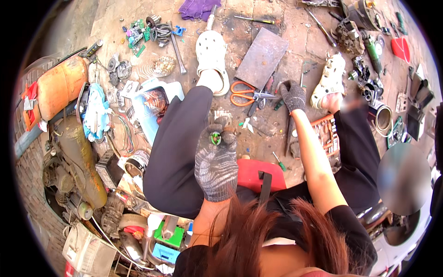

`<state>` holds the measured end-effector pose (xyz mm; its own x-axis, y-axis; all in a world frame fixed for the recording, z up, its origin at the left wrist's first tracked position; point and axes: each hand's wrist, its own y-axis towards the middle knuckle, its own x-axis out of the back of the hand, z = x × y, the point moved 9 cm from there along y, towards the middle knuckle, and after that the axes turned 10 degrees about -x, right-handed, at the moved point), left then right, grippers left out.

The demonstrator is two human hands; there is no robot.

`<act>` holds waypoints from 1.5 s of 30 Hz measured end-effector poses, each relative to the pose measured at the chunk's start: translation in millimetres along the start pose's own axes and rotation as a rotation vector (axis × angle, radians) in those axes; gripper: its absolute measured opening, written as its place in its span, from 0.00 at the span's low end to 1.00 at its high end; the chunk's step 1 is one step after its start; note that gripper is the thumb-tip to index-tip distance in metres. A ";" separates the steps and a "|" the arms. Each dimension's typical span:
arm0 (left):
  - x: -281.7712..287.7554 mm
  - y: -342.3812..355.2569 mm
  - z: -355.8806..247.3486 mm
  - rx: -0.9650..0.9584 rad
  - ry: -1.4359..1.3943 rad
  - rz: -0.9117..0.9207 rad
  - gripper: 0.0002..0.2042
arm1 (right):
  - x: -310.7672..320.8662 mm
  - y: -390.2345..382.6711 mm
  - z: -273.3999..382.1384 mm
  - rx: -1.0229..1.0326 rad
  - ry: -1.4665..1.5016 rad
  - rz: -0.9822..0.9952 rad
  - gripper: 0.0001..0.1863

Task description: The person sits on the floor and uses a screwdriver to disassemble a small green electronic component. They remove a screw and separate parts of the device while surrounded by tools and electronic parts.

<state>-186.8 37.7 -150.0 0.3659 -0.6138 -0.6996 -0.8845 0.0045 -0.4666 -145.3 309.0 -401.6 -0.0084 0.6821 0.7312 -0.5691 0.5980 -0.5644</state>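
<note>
Where the gloved fingers [220,135] of the left hand [215,161] meet, a small green ring-shaped part [215,137] is pinched between the tips, held up above the person's lap, over the dark trouser leg [173,152]. Right hand [293,95], likewise in a grey knit glove, reaches down to the paved floor [277,124]; its fingers press on or close around a slim dark tool [288,134], and which of the two cannot be told. Just beside that hand: orange-handled scissors [244,94], touching a cluster of pliers. Beyond them: flat grey metal plate [261,57]. Right of the forearm: orange case of small bits [326,134]. Feet: white perforated clogs [211,51]. Left of the legs: orange gas cylinder [60,85], loose wires, motor parts.
</note>
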 end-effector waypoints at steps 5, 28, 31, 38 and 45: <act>4.3 6.1 3.4 -0.019 0.031 -0.030 0.15 | 52.5 55.1 120.2 0.293 0.162 -0.267 0.14; -1.0 8.6 -24.5 0.005 0.058 0.052 0.15 | 87.2 -8.6 173.2 0.401 0.389 -0.228 0.13; -12.1 -10.8 -40.0 0.030 -0.055 0.157 0.17 | 124.2 -137.3 182.1 0.393 0.689 0.026 0.09; -44.6 -92.3 -68.4 0.032 -0.166 0.429 0.22 | 193.8 -349.0 144.7 0.546 0.731 0.198 0.10; -71.1 -171.1 -76.2 0.043 -0.182 0.636 0.23 | 229.4 -432.8 134.8 0.890 0.394 0.012 0.12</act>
<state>-83.5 20.3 20.9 -0.1773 -0.3381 -0.9243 -0.9332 0.3560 0.0487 -11.8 150.0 62.0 0.1655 0.8747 0.4554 -0.9855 0.1639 0.0434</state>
